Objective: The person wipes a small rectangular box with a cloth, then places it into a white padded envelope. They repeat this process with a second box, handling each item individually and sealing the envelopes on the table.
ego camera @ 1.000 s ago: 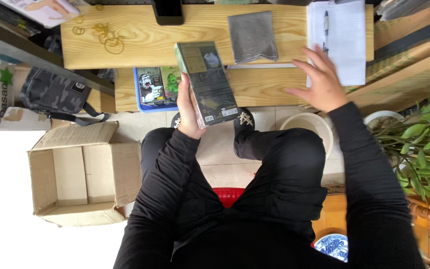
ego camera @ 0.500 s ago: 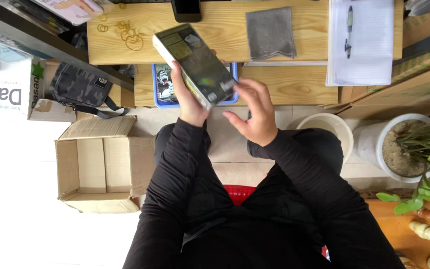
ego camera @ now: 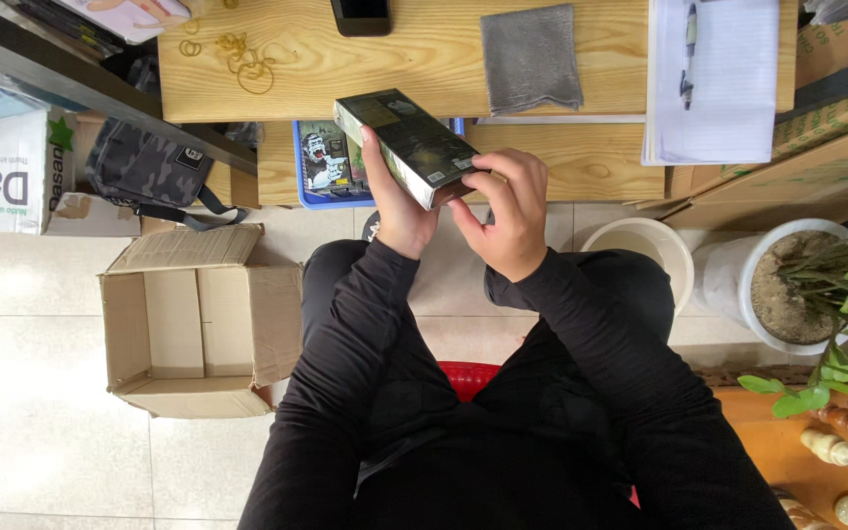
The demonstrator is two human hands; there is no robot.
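Observation:
A dark, flat rectangular box (ego camera: 406, 143) with a printed picture side is held tilted over my lap, below the front edge of the wooden desk (ego camera: 414, 69). My left hand (ego camera: 397, 211) grips it from underneath, thumb along its left side. My right hand (ego camera: 510, 218) has its fingertips on the box's near right end. Both arms wear black sleeves.
On the desk lie a grey cloth (ego camera: 530, 57), a black phone (ego camera: 361, 14), rubber bands (ego camera: 245, 61) and white papers with a pen (ego camera: 711, 77). A blue tray (ego camera: 324, 165) sits on a lower shelf. An open cardboard box (ego camera: 193, 324), camouflage bag (ego camera: 149, 169), white bucket (ego camera: 645, 245) and potted plant (ego camera: 817, 294) stand on the floor.
My right hand came off the papers on the desk and moved left onto the near end of the box. The box turned from upright to tilted.

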